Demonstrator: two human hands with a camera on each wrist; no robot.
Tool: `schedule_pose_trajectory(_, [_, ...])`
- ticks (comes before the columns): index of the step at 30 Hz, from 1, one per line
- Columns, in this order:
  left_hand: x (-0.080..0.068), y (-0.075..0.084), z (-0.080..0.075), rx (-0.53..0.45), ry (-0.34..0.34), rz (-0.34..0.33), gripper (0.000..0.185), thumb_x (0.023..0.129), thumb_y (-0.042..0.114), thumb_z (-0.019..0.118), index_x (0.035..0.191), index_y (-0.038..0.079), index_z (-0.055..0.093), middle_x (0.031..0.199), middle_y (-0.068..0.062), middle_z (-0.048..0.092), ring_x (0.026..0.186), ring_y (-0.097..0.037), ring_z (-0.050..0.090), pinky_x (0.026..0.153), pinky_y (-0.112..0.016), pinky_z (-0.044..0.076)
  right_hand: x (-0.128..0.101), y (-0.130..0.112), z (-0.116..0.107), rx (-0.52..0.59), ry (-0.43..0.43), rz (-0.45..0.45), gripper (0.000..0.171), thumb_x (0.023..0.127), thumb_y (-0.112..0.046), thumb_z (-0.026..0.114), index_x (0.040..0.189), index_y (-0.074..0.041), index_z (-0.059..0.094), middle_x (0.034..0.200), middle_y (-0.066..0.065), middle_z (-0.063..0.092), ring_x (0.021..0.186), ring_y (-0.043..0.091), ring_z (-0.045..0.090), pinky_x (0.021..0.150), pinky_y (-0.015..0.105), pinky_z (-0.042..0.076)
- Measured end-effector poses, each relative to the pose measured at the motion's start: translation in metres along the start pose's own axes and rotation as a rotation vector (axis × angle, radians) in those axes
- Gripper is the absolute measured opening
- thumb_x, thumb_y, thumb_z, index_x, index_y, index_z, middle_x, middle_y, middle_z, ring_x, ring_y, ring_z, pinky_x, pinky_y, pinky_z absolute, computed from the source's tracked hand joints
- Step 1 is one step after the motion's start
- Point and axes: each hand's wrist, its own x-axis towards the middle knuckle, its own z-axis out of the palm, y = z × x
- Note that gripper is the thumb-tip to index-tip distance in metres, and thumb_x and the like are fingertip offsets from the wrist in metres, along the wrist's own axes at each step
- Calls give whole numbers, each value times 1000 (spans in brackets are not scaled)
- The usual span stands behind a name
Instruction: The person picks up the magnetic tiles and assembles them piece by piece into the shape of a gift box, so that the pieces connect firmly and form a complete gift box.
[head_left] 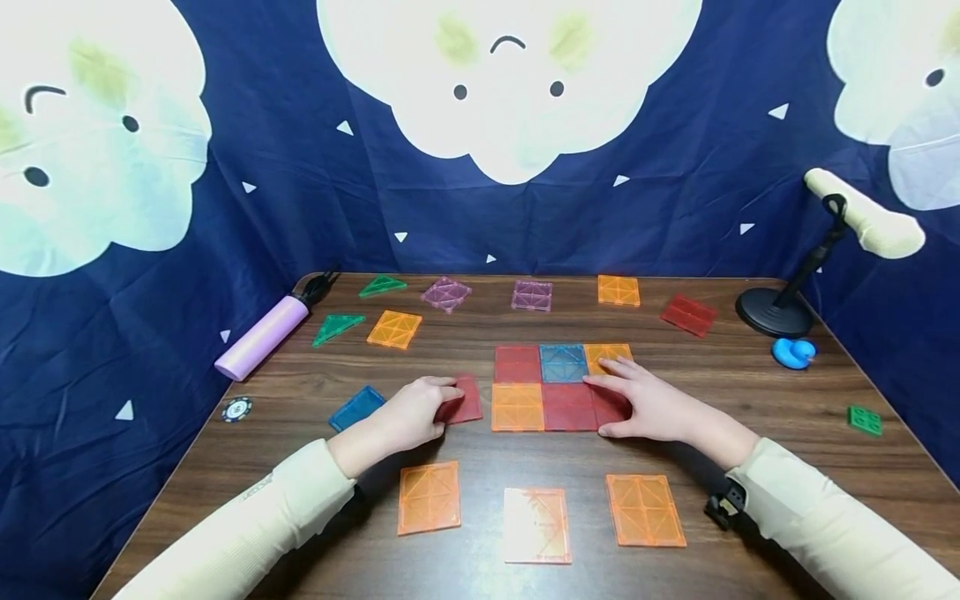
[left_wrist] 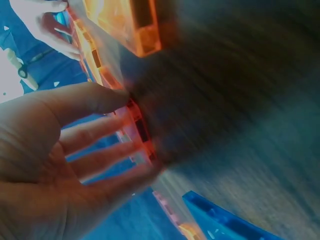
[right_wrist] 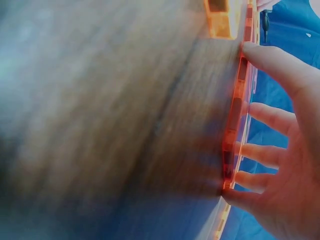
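A block of square magnetic tiles [head_left: 542, 386] lies flat mid-table: red, blue and orange behind, orange and two red in front. My left hand [head_left: 448, 398] pinches a loose red tile [head_left: 468, 402] just left of the block, a small gap apart. In the left wrist view, thumb and fingers of the left hand [left_wrist: 65, 145] clasp that red tile [left_wrist: 142, 135] by its edge. My right hand [head_left: 630, 404] lies flat on the block's right end, over the front red tile [head_left: 609, 408]. In the right wrist view, the right hand [right_wrist: 290, 165] spreads along the tile's edge [right_wrist: 232, 135].
Three orange tiles [head_left: 536, 525] lie near the front edge and a blue tile [head_left: 356, 407] sits left of my left hand. Loose tiles and green triangles [head_left: 337, 327] line the back. A pink cylinder [head_left: 262, 337] is far left, a black stand [head_left: 783, 312] and blue duck [head_left: 793, 352] right.
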Motion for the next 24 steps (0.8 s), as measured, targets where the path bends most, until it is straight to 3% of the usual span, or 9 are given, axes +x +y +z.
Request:
schedule_pose_trajectory(10, [-1,4,2,-47,-17,71,55,82,-2,82,134,-1,64,143,-23,55,131,-41,53,102,-51,48,4,1,-1,2,1,-1,75,85,-44,81,145,-7,57,152,33,39,141,59,27,107,73,29])
schedule_pose_trajectory(16, [0,5,0,-79,-37,80,54,84,1,81,136,1,64,145,-21,54,133,-39,51,104,-51,46,5,0,0,14,0,-1,75,85,-44,81,145,-7,57,152,33,39,141,59,27,106,74,29])
schedule_pose_trajectory(20, [5,-5,-6,-131,-46,107,46,89,6,76,133,1,65,140,-20,58,129,-36,55,105,-50,46,4,-1,-1,22,-4,-3,75,85,-44,81,145,-7,57,152,33,39,141,59,27,106,74,28])
schedule_pose_trajectory(24, [15,-29,-18,-157,9,91,42,91,10,72,130,-2,65,131,-18,63,122,-33,59,104,-49,46,6,-1,-1,22,-3,-11,75,85,-44,81,145,-7,57,152,33,40,141,59,28,107,73,28])
